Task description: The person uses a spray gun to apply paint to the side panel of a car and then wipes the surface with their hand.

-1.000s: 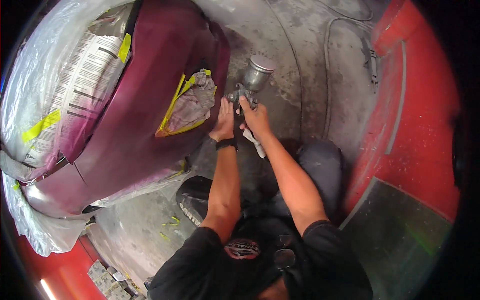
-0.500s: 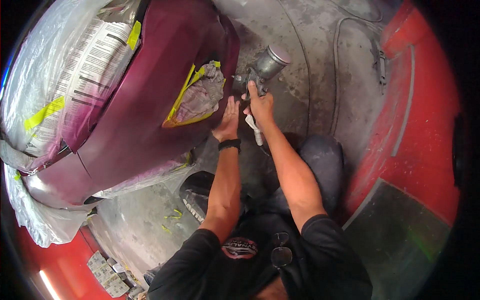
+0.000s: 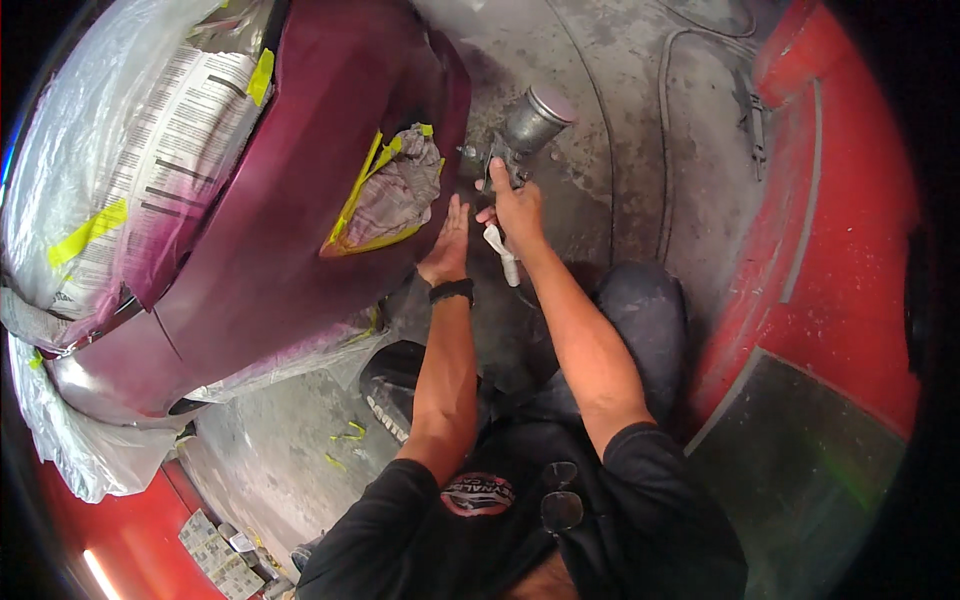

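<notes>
A metal spray gun [image 3: 535, 122] with a silver cup is gripped in my right hand [image 3: 516, 212], its nozzle pointing left toward the car. My thumb lies along the back of the gun, and below the hand hangs a white wrapped piece [image 3: 502, 256], seemingly at the hose end. With fingers stretched out and nothing in it, my left hand [image 3: 447, 245] is held close to the edge of a dark purple bumper [image 3: 270, 240]; whether it touches cannot be told. Crumpled masking paper [image 3: 392, 195] edged with yellow tape fills the bumper's opening.
Clear plastic sheeting [image 3: 75, 130] and printed masking paper [image 3: 185, 130] cover the car's upper left. Hoses [image 3: 664, 150] run over the concrete floor. A red wall [image 3: 850, 230] stands at right, with a dark panel [image 3: 790, 460] below. Yellow tape scraps [image 3: 348, 433] lie on the floor.
The view has shifted slightly. Both hands and the spray gun keep nearly the same places beside the bumper; my left hand stays outstretched.
</notes>
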Demonstrator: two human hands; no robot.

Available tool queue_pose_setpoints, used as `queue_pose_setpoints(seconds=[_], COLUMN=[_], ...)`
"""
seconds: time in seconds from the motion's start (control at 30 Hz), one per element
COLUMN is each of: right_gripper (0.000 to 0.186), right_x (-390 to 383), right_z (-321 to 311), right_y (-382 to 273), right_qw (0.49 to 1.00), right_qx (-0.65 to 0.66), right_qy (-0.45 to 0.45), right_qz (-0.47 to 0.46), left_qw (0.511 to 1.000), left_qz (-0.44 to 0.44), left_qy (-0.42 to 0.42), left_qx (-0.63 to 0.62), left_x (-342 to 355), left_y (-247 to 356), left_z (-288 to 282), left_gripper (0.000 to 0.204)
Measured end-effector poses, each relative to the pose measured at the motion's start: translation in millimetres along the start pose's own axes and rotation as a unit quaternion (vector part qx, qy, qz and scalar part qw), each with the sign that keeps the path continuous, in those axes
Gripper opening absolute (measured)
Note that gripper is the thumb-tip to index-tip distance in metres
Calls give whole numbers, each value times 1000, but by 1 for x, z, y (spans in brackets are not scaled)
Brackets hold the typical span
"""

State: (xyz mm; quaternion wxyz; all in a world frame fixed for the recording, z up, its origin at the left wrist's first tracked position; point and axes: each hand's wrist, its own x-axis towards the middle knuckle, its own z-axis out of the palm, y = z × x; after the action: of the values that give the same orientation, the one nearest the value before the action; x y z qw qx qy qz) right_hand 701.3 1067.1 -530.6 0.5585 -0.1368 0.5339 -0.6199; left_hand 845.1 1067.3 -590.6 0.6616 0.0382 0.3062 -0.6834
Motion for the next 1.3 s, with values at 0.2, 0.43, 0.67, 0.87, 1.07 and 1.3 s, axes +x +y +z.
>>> queue_pose_setpoints(seconds=[0.2, 0.43, 0.67, 0.87, 1.07, 1.3], right_gripper=[55, 48, 44, 44, 46, 45], right_x=[1, 13, 4, -26, -83, -111], right_z=[4, -5, -15, -28, -21, -25], right_y=[-1, 1, 15, 31, 42, 55], right_qw=[999, 996, 994, 995, 988, 985], right_qx=[13, 44, 38, -41, -50, -103], right_qy=[-39, 75, 95, 9, -66, -94], right_qz=[2, -2, 42, 96, 132, 104], left_qw=[1000, 999, 996, 997, 998, 965], left_qz=[-7, 9, 42, 39, 29, 157], left_qy=[-7, 5, 28, 71, 47, 61], left_qx=[14, 48, 67, -19, 41, 203], left_x=[-6, -14, -16, -26, -30, -48], left_y=[4, 13, 21, 29, 66, 67], left_z=[-1, -1, 2, 6, 11, 38], left_gripper=[106, 98, 85, 88, 99, 88])
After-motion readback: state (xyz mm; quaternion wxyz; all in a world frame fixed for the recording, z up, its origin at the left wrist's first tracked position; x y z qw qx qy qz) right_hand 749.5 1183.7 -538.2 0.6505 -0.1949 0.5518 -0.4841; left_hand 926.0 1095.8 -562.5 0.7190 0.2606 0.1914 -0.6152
